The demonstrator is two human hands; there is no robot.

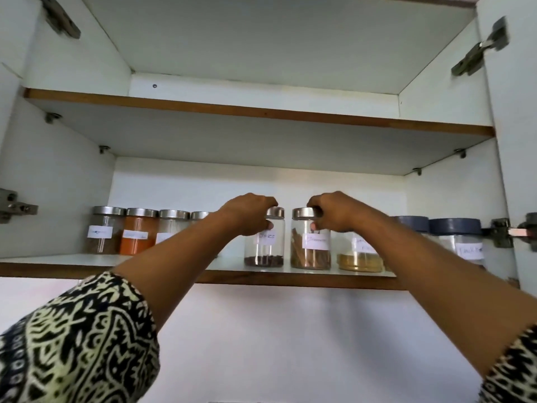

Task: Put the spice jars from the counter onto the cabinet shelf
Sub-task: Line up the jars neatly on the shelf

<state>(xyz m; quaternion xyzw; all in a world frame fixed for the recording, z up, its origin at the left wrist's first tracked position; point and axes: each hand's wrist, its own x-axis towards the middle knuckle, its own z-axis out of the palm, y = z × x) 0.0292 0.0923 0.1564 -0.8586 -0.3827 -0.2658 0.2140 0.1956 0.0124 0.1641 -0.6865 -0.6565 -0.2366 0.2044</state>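
**Both jars on the shelf, one hand on each lid**

Each hand has its own jar here. The left hand (pixel 247 213) is curled over the steel lid of the clove jar (pixel 266 248), fingers over the top and thumb on the glass just under the lid. The right hand (pixel 334 213) does the same on the cinnamon jar (pixel 311 251), the one with the sticks inside. Neither hand is slack; both grip.

The two jars stand upright with their long axes vertical. They sit side by side with a narrow gap between them, and their bases look to be down on the lower shelf (pixel 58 263) close to its front edge. Each jar sits straight under its own hand, so neither arm has to cross.

To the left a row of steel-lidded jars (pixel 139 231) sits further back. Just right of the cinnamon is a jar of golden stuff (pixel 360 261), then the blue-lidded jars (pixel 453 228).

My guess is the next move is either straight back into line or just letting go. The thing to watch is the small gap, since the jars could knock each other or the golden one.
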